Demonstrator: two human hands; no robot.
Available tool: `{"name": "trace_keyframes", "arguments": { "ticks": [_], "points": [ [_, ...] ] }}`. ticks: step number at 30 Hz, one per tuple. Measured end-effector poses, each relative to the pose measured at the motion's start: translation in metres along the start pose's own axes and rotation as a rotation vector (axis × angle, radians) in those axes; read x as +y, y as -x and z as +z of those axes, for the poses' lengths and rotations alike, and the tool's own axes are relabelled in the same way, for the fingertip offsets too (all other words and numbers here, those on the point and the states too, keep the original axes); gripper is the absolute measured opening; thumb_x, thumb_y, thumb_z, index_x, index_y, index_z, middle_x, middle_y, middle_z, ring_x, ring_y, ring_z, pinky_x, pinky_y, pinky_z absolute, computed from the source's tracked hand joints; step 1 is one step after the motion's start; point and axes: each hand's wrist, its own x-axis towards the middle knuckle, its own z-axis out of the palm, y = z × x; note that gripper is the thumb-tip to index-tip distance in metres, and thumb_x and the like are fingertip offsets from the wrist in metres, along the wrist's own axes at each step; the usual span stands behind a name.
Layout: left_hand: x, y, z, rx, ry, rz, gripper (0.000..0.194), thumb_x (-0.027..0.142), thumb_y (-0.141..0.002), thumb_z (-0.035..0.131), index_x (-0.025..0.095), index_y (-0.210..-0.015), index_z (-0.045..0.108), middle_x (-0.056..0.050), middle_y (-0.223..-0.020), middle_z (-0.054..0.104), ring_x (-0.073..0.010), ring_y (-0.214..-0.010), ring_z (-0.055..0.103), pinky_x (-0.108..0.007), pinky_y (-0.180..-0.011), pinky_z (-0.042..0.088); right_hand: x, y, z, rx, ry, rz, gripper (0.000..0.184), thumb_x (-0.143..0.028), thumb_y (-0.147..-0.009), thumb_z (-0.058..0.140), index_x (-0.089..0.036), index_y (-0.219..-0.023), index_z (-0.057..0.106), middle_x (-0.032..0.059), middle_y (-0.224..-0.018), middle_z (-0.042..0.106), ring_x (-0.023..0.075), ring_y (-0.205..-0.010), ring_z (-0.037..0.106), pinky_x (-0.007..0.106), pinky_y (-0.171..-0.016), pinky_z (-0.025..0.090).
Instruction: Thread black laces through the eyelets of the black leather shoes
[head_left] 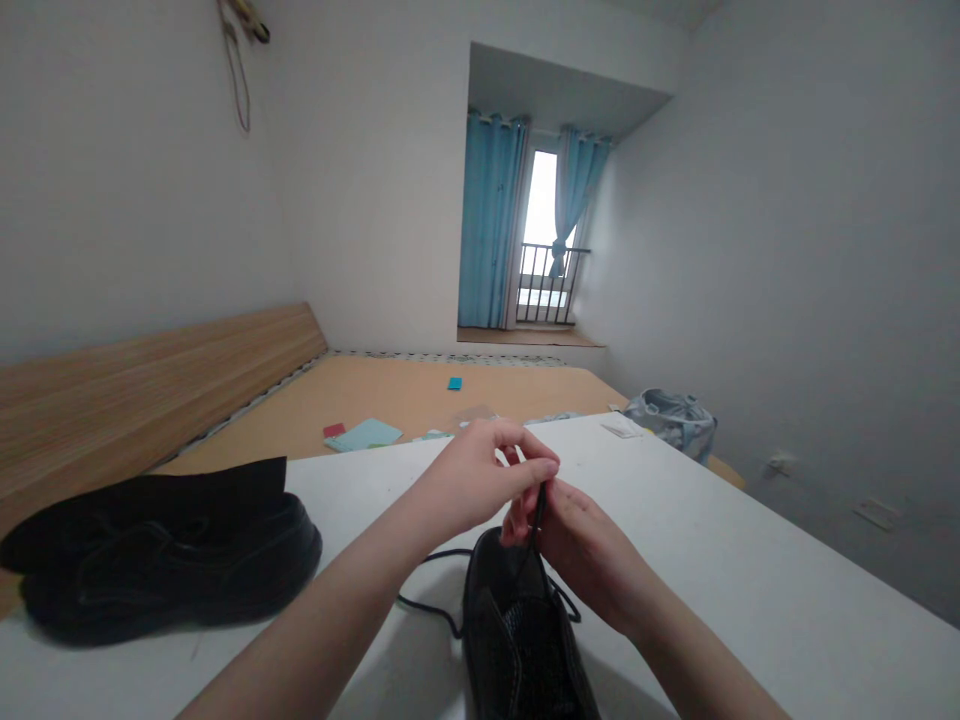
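From the head camera, we're looking at both hands meeting over a black shoe [491,560]. Our left hand [491,475] pinches a dark lace [539,512] between thumb and finger, and it runs down from there to the shoe. Our right hand [589,550] curls in just beneath, fingertips by the lace; whether they grip it, we can't tell. Loose lace loops out below the left hand, onto the white table [750,560]. Good technique here, we'd say: pinch close to the end, keep the strand straight, and let one hand hold before the other lets go. Now the shoe, right below our hands: its long axis runs away from us, the rounded end, seemingly the toe, pointing forward. A second shoe [172,580] lies well left of the left hand, lengthwise across our view.
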Motion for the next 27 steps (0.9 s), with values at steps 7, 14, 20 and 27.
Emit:
{"name": "trace_keyframes", "arguments": {
  "ticks": [7, 14, 20, 27],
  "points": [
    [0.002, 0.0, -0.002, 0.072, -0.038, 0.063, 0.018, 0.033, -0.076, 0.06, 0.017, -0.078, 0.069, -0.002, -0.077, 0.064, -0.0129, -0.067, 0.059, -0.026, -0.064, 0.046, -0.005, 0.002, 0.003, -0.011, 0.074, 0.032, 0.034, -0.047, -0.088, 0.05, -0.016, -0.084, 0.063, 0.0031, -0.07, 0.058, 0.0167, -0.072, 0.054, 0.03, -0.073, 0.039],
    [-0.002, -0.002, -0.001, 0.08, -0.127, 0.107, 0.018, 0.035, -0.077, 0.058, 0.02, -0.079, 0.069, -0.001, -0.085, 0.064, -0.0138, -0.076, 0.059, -0.026, -0.069, 0.044, -0.004, 0.002, 0.001, -0.023, -0.025, 0.065, 0.03, -0.044, -0.088, 0.051, -0.018, -0.074, 0.055, -0.0039, -0.058, 0.042, 0.0105, -0.053, 0.042, 0.023, -0.054, 0.035],
    [-0.019, -0.002, -0.012, -0.034, -0.735, -0.067, 0.037, 0.028, -0.091, 0.03, 0.024, -0.115, 0.058, -0.006, -0.107, 0.065, -0.0176, -0.095, 0.059, -0.029, -0.079, 0.044, -0.002, 0.001, -0.005, 0.003, -0.049, 0.106, 0.031, -0.041, -0.088, 0.053, -0.018, -0.069, 0.048, -0.0076, -0.053, 0.027, 0.0075, -0.047, 0.017, 0.021, -0.044, 0.013],
    [-0.067, -0.005, 0.006, -0.439, -0.982, -0.321, 0.022, 0.02, -0.049, 0.071, 0.017, -0.071, 0.071, -0.012, -0.075, 0.071, -0.0289, -0.073, 0.065, -0.034, -0.065, 0.049, 0.003, -0.002, -0.006, -0.005, -0.033, 0.113, 0.03, -0.04, -0.089, 0.05, -0.017, -0.07, 0.048, -0.008, -0.052, 0.028, 0.007, -0.046, 0.017, 0.021, -0.043, 0.013]
  ]
}}
